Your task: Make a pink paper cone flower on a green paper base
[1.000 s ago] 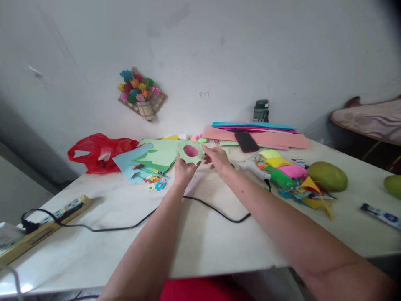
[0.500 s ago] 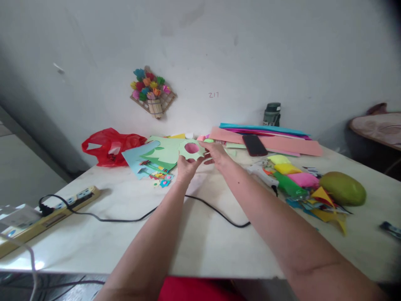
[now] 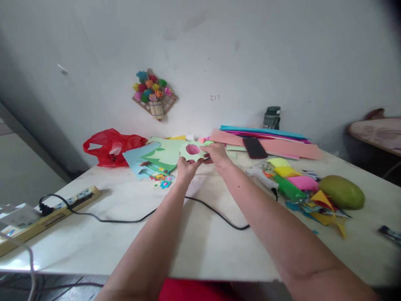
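Observation:
Both my hands hold a pale green paper flower (image 3: 184, 155) above the far part of the table. Its edge is scalloped, and a pink round centre shows in the middle. My left hand (image 3: 187, 168) pinches it from below with thumb and fingers. At the right edge, my right hand (image 3: 216, 154) has its fingers closed on the flower. A small dark bit shows between the hands, too small to name. Behind and left of the flower lie light green paper sheets (image 3: 166, 147) with darker green leaf shapes.
A red plastic bag (image 3: 109, 146) and small paper cut-outs (image 3: 163, 179) lie left. Coloured paper (image 3: 291, 148), a phone (image 3: 255, 148), clay packets (image 3: 285, 169) and a green fruit (image 3: 342, 192) sit right. A black cord (image 3: 219, 213) crosses from a power strip (image 3: 72, 205).
The view has tilted a little, so the wall and bottle sit slightly lower. The paper flower has tipped slightly, and both hands keep their hold.

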`<action>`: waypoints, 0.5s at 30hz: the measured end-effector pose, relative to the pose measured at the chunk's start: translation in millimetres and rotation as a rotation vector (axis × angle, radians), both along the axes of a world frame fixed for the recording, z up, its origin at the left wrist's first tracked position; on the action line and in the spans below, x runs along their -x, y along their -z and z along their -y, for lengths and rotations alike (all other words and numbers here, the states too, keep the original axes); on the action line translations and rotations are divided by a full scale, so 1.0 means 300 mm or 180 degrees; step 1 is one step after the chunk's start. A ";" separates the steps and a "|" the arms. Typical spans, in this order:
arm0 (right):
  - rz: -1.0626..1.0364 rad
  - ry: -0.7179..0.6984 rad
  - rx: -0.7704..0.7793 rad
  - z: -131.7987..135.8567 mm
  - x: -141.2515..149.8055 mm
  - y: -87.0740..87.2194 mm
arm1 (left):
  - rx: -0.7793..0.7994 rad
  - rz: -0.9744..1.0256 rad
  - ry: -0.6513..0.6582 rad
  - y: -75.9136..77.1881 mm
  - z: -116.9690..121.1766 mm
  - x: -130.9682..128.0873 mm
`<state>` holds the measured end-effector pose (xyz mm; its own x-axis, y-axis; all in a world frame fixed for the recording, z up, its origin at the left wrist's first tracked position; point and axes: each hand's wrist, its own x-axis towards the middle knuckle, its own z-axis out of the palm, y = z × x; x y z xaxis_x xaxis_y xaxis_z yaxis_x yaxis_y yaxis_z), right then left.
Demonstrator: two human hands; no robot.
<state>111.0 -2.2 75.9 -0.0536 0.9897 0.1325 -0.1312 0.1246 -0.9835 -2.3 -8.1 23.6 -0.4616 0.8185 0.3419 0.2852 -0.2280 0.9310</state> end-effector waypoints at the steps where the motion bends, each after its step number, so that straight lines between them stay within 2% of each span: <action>1: -0.0012 -0.0013 -0.0006 -0.001 -0.001 0.001 | 0.0024 0.0027 -0.0014 -0.002 0.001 -0.002; 8: -0.0013 -0.0066 -0.0078 -0.007 -0.001 0.009 | -0.0136 0.0072 -0.0067 -0.017 0.013 -0.012; 15: 0.0123 -0.0095 -0.0120 -0.006 -0.004 0.015 | -0.0223 0.0068 -0.0037 -0.009 0.006 -0.009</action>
<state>112.1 -0.5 71.3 -0.0888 0.9819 0.1670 -0.0974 0.1583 -0.9826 0.3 -9.8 26.4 -0.4788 0.7875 0.3880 0.2684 -0.2896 0.9188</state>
